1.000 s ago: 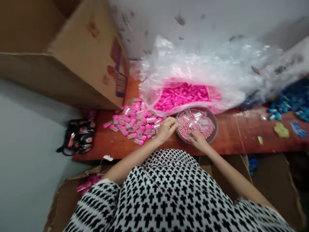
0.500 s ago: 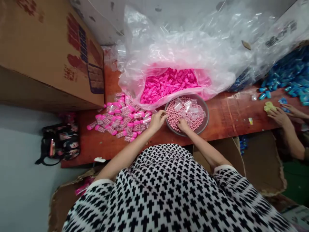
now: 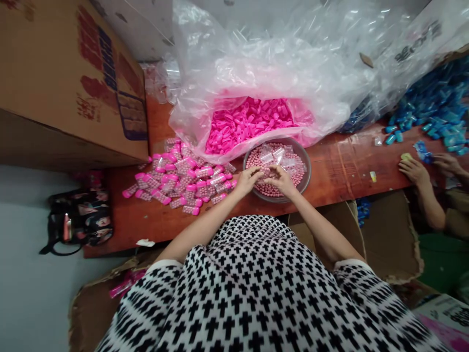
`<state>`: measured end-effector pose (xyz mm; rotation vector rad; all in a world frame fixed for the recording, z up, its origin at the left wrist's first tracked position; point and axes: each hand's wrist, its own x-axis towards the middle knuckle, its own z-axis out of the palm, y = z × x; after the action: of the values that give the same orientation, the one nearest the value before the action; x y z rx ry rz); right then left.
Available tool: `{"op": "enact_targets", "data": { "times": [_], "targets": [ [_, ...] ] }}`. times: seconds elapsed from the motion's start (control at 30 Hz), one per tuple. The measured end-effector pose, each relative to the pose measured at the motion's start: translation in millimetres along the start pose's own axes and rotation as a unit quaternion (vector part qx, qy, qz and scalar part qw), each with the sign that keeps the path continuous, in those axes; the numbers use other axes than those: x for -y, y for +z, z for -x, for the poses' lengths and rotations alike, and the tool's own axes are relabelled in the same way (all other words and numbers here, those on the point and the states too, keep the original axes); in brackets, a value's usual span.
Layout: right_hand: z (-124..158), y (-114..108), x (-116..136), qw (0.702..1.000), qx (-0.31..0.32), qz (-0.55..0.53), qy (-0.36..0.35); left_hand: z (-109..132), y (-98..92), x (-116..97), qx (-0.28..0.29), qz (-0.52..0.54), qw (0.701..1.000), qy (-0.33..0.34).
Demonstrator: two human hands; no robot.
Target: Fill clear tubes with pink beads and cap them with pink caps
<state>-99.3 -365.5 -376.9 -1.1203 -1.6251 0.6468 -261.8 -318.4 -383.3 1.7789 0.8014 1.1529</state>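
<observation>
near front edge of surface (image 3: 340, 166): your left hand (image 3: 248, 180) and right hand (image 3: 284, 182) curl over beads (image 3: 254, 160), grip unclear; apparently bead-handling, next calls for steadiness.

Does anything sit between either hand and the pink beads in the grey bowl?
Nothing visible blocks the left hand or right hand from the beads on the near side of the bowl. Farther back, clear tubes lie on the beads and partly cover them.

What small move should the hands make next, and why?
Probably lower the right hand into the beads: they lie in the bowl beneath it, with clear tubes on top and the left hand close by. Whether either hand holds anything, I cannot tell.
</observation>
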Motion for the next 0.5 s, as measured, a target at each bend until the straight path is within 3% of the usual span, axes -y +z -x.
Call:
{"op": "enact_targets", "data": {
  "times": [0.2,0.37,0.5],
  "targets": [
    [-2,-39,26,0.961,0.104,0.208,-0.148,-8,-1.1,-6,0.085,0.042,0.995,-0.008],
    [-10,-44,17,0.93,0.135,0.253,-0.23,-11,-5.5,-9,0.13,0.047,0.99,0.033],
    [-9,-40,7,0.929,0.152,0.248,-0.23,-14,-8.1,-2,0.149,0.018,0.987,0.052]
  ]
}}
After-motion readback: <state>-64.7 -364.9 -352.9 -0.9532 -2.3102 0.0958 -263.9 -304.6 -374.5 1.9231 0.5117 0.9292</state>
